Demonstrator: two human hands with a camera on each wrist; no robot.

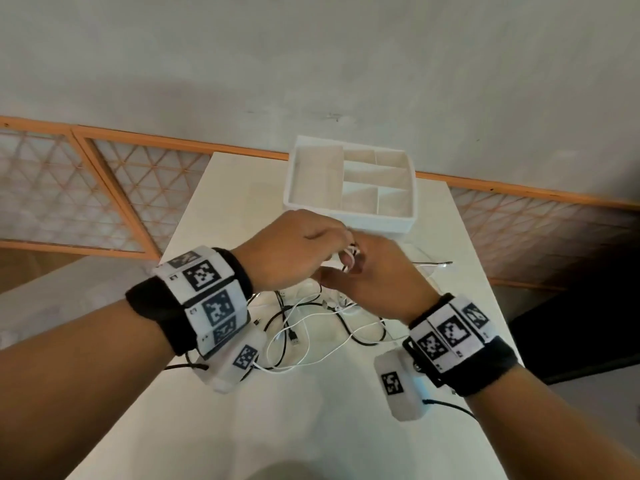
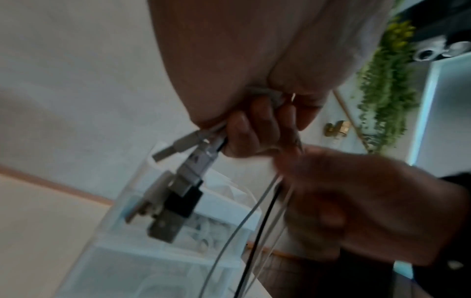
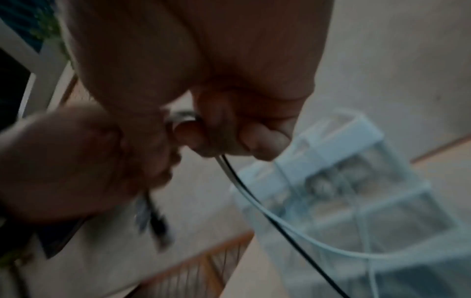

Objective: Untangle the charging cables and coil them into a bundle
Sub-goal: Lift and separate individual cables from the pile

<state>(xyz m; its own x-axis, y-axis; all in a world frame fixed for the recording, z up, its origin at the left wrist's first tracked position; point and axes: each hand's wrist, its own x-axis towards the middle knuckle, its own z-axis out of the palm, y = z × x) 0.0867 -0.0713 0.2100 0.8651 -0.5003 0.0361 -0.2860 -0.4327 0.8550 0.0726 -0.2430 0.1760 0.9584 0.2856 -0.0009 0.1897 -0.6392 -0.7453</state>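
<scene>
My left hand (image 1: 294, 249) grips a bunch of USB plugs (image 2: 178, 181); my right hand (image 1: 367, 275) pinches the black and white charging cables (image 1: 311, 323), which trail onto the tabletop (image 1: 277, 427) before the white divided organizer (image 1: 349, 220).

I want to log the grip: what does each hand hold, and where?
The left hand grips the cables near their plugs; the right hand pinches them further along.

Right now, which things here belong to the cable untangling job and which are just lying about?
Part of the job:
- cables, tangled black and white on the table
- left hand, gripping cable ends
- right hand, gripping cables

Just lying about:
- white divided organiser box
- hanging green plant
</scene>
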